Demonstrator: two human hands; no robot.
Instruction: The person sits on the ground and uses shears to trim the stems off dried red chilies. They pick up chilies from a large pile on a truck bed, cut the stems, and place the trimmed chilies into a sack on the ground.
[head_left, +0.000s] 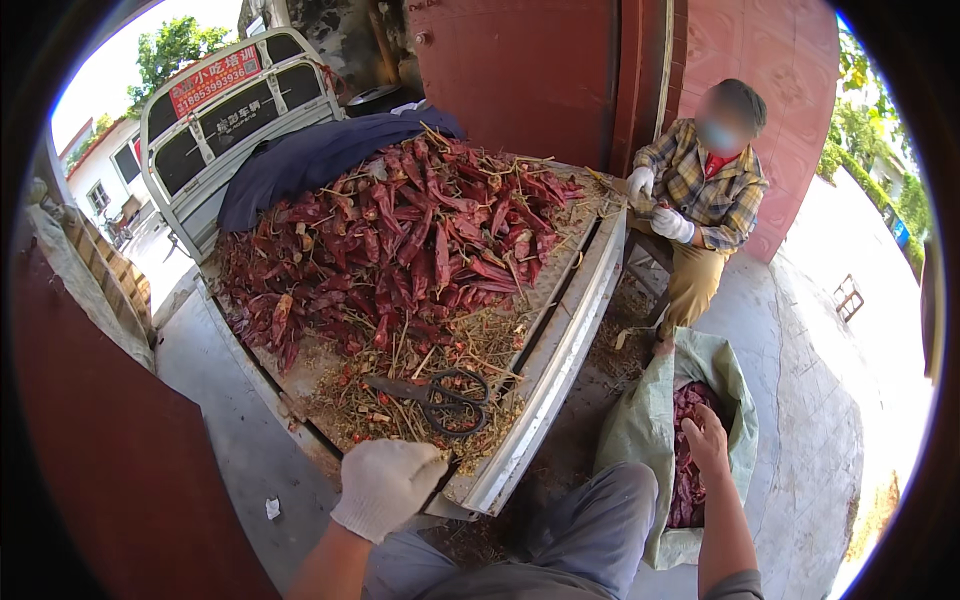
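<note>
My left hand, in a white knit glove, is at the near corner of the truck bed. Its fingers are curled, and whether anything lies inside them is hidden. Just beyond it, black-handled scissors rest on stem scraps. Farther back rises a large heap of dried red chilli peppers. Over the mouth of a pale green woven sack, my bare right hand has its fingers apart and appears to hold nothing. More dark red chillies fill the inside of the sack.
A co-worker in white gloves sits beyond the sack, beside the bed. Dark blue cloth covers the heap's back edge, near the metal cab guard. A red metal door stands behind; a dark red panel borders the left.
</note>
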